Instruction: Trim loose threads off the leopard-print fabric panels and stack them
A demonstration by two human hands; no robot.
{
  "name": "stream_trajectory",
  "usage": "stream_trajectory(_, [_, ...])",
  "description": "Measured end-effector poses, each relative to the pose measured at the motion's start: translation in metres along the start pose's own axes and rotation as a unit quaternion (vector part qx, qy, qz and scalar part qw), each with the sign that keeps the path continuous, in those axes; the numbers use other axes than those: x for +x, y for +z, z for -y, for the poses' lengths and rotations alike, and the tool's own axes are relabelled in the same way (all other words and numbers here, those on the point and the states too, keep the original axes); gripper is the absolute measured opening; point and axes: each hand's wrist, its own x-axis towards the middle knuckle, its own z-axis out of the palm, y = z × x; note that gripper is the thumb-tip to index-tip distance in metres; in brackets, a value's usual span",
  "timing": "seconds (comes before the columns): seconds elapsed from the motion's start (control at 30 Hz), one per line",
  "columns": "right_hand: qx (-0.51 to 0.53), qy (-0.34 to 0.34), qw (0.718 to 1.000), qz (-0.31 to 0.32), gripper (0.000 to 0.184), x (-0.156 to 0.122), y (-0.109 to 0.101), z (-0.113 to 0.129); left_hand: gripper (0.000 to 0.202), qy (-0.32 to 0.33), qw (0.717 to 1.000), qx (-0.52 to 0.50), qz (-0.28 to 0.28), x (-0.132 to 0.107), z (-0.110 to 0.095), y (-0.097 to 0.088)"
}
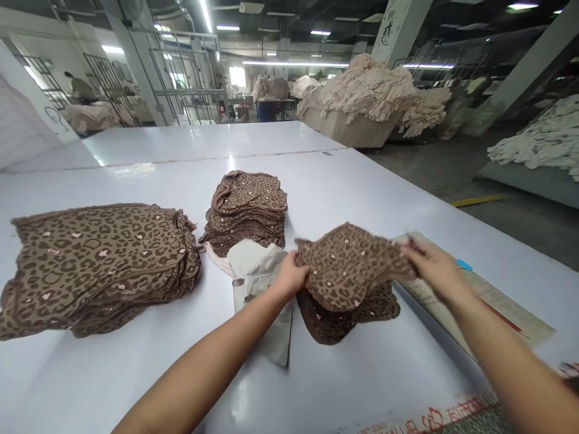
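A brown leopard-print fabric piece (348, 262) is stretched between my two hands. My left hand (292, 274) pinches its left corner, and my right hand (427, 262), a little blurred, grips the right end. Under it lies a small stack of the same fabric (328, 325), partly hidden. A crumpled grey-white paper sheet (271, 337) is beside and beneath my left hand. Behind it stands a taller leopard-print stack (248, 211). To the left is a wide pile of larger leopard-print pieces (99, 265).
All of this rests on a large white table (158, 374). A beige board or folder (497, 301) with a blue tab lies at the right. Beyond the table are a bin heaped with pale fabric (371, 90), white cloth (543, 141), metal racks (187, 78) and a distant person (80, 89).
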Motion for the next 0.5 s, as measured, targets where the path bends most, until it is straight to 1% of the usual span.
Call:
stream_trajectory(0.07, [-0.034, 0.030, 0.999, 0.028, 0.012, -0.004, 0.020, -0.047, 0.045, -0.018, 0.999, 0.042, -0.011, 0.008, 0.030, 0.003])
stream_trajectory(0.1, [-0.045, 0.039, 0.998, 0.036, 0.012, -0.006, 0.028, -0.066, 0.045, -0.022, 0.998, 0.057, -0.011, 0.010, 0.040, 0.005])
stream_trajectory(0.13, [-0.054, 0.045, 0.997, 0.038, 0.012, -0.007, 0.033, -0.080, 0.044, -0.022, 0.997, 0.070, -0.011, 0.011, 0.047, 0.006])
stream_trajectory(0.2, [-0.063, 0.047, 0.996, 0.032, 0.018, -0.008, 0.037, -0.097, 0.043, -0.012, 0.996, 0.090, -0.007, 0.011, 0.051, 0.007])
stream_trajectory(0.27, [-0.070, 0.040, 0.996, 0.024, 0.024, -0.010, 0.037, -0.103, 0.043, 0.000, 0.994, 0.112, 0.001, 0.008, 0.049, 0.006])
stream_trajectory(0.33, [-0.089, 0.033, 0.995, 0.023, 0.026, -0.012, 0.035, -0.101, 0.042, 0.004, 0.990, 0.143, 0.005, 0.002, 0.047, 0.002])
stream_trajectory(0.4, [-0.125, 0.031, 0.992, 0.013, 0.030, -0.018, 0.034, -0.098, 0.043, 0.016, 0.984, 0.176, -0.012, -0.008, 0.045, -0.002])
stream_trajectory(0.43, [-0.146, 0.030, 0.989, -0.002, 0.034, -0.022, 0.034, -0.097, 0.046, 0.040, 0.976, 0.210, -0.030, -0.014, 0.046, -0.004])
stream_trajectory(0.47, [-0.167, 0.029, 0.985, -0.025, 0.041, -0.027, 0.033, -0.096, 0.050, 0.079, 0.962, 0.257, -0.048, -0.021, 0.046, -0.005])
stream_trajectory(0.5, [-0.186, 0.025, 0.981, -0.049, 0.048, -0.032, 0.033, -0.096, 0.055, 0.131, 0.940, 0.309, -0.053, -0.028, 0.048, -0.005])
